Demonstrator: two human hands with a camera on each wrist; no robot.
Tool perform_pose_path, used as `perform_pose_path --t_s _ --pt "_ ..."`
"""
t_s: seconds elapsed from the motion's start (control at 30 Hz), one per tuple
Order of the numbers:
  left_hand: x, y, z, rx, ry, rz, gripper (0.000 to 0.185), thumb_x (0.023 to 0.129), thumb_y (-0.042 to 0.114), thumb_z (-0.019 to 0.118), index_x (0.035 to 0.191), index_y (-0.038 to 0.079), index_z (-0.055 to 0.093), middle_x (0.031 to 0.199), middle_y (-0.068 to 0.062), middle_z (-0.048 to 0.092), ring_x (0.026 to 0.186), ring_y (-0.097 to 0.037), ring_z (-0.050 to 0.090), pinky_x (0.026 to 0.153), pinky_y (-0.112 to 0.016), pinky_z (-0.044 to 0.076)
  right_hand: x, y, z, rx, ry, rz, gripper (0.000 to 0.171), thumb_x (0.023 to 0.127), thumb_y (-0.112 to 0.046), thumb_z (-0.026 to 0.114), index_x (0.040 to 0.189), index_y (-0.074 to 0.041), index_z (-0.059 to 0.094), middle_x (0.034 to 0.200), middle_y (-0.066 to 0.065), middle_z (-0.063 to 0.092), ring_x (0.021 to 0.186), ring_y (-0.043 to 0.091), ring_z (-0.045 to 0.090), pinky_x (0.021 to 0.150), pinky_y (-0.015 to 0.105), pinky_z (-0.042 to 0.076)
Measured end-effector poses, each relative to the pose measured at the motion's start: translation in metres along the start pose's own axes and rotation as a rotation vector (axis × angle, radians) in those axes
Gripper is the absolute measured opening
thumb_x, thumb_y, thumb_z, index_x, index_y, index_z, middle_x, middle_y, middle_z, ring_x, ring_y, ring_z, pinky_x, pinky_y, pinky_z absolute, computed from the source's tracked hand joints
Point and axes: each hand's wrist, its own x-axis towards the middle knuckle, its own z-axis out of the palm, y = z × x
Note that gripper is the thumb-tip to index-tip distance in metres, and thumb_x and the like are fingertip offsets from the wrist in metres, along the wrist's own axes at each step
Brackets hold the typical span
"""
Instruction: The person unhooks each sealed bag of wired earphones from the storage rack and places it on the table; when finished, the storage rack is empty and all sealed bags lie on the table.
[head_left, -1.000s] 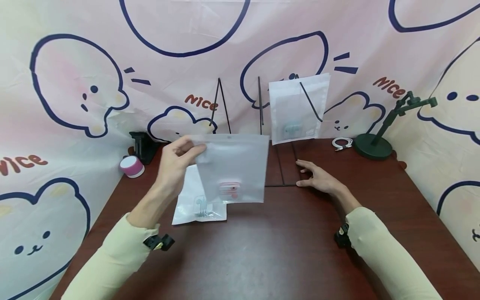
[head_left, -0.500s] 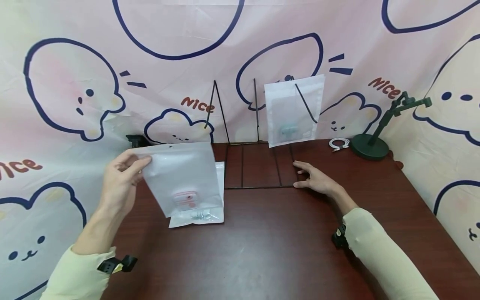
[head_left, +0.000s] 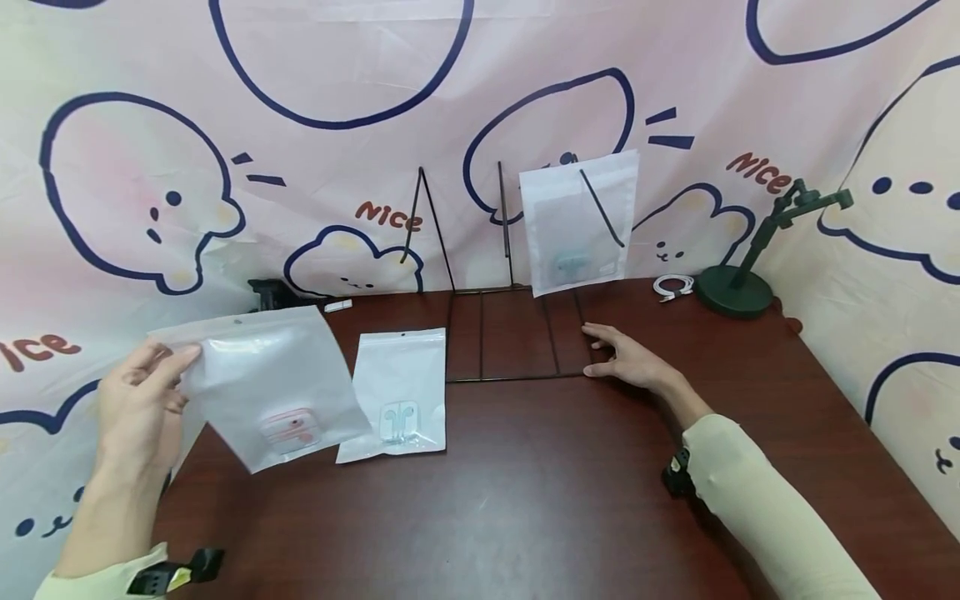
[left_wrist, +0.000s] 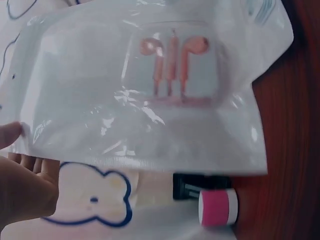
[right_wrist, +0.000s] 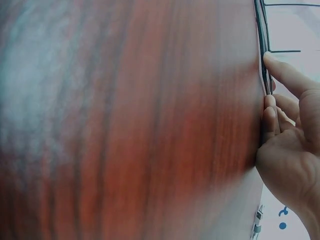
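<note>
My left hand pinches the top corner of a white zip pouch, raised and tilted at the left. Through its clear front the left wrist view shows pink earphones in a square case. Below and to its right, a second pouch with pale earphones lies on the table, partly overlapped in the head view. A third pouch hangs from the black wire rack at the back. At the right end of the rack's base, my right hand rests with thumb and fingertips against the wire.
A black stand and a small white object are at the back left; a pink-and-white jar shows in the left wrist view. A coiled white cable and a green stand occupy the back right, before the printed cloth.
My left hand has carried its pouch leftward and down, away from the rack, uncovering the pouch on the table. The right hand has kept its place on the rack base.
</note>
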Motion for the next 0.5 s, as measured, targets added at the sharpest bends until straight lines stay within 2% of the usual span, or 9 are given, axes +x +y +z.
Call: perform_pose_path --t_s 0.1,0.17,0.23,0.3,0.37,0.43,0.5 --pt "0.002 0.002 -0.015 0.047 0.032 -0.023 0.007 0.097 -0.001 0.069 0.099 0.004 0.073 0.09 0.001 0.048 0.086 -0.01 0.043 0.053 -0.022 0.032 0.0 -0.003 -0.001 -0.015 0.002 0.0 0.083 0.096 -0.019 0.076 0.163 -0.004 0.03 0.165 0.021 0.027 0.141 0.04 0.043 0.1 0.047 0.044" --pt "0.005 0.003 -0.023 0.048 0.026 -0.036 0.008 0.097 -0.002 0.068 0.098 0.004 0.074 0.091 0.001 0.048 0.092 -0.009 0.043 0.055 -0.021 0.036 0.0 -0.004 -0.002 -0.018 0.004 0.002 0.083 0.096 -0.019 0.076 0.163 -0.004 0.03 0.166 0.021 0.027 0.141 0.04 0.043 0.1 0.047 0.044" --pt "0.008 0.002 -0.03 0.066 0.011 -0.041 0.012 0.097 -0.002 0.068 0.087 0.003 0.07 0.086 0.001 0.045 0.089 -0.009 0.042 0.057 -0.02 0.036 0.0 -0.004 -0.002 -0.018 0.004 0.002 0.083 0.096 -0.019 0.076 0.163 -0.004 0.03 0.166 0.021 0.026 0.141 0.04 0.043 0.101 0.049 0.043" --pt "0.012 0.001 -0.037 0.077 -0.018 -0.054 0.023 0.098 -0.003 0.067 0.076 0.003 0.062 0.08 0.001 0.042 0.087 -0.01 0.041 0.06 -0.021 0.036 0.0 -0.004 -0.002 -0.013 0.002 0.002 0.083 0.096 -0.018 0.077 0.163 -0.003 0.03 0.166 0.021 0.025 0.141 0.04 0.042 0.102 0.05 0.042" --pt "0.015 -0.002 -0.045 0.109 -0.047 -0.082 0.032 0.099 -0.002 0.066 0.07 0.005 0.053 0.077 0.001 0.039 0.085 -0.011 0.04 0.062 -0.022 0.037 0.0 -0.004 -0.002 -0.011 0.0 0.003 0.083 0.095 -0.018 0.077 0.163 -0.003 0.03 0.167 0.022 0.025 0.141 0.041 0.042 0.102 0.051 0.041" --pt "0.019 -0.005 -0.053 0.15 -0.058 -0.125 0.032 0.099 0.002 0.067 0.072 0.007 0.052 0.082 0.002 0.039 0.085 -0.01 0.041 0.063 -0.021 0.039 -0.001 -0.005 -0.002 -0.008 -0.005 0.003 0.084 0.095 -0.018 0.077 0.163 -0.003 0.03 0.167 0.022 0.024 0.141 0.041 0.042 0.102 0.051 0.042" --pt "0.024 -0.009 -0.061 0.177 -0.062 -0.184 0.022 0.1 0.005 0.067 0.081 0.01 0.058 0.095 0.005 0.041 0.09 -0.008 0.041 0.064 -0.019 0.042 -0.001 -0.005 -0.001 -0.009 -0.01 0.003 0.084 0.096 -0.019 0.077 0.163 -0.003 0.029 0.167 0.022 0.024 0.141 0.041 0.042 0.101 0.051 0.042"
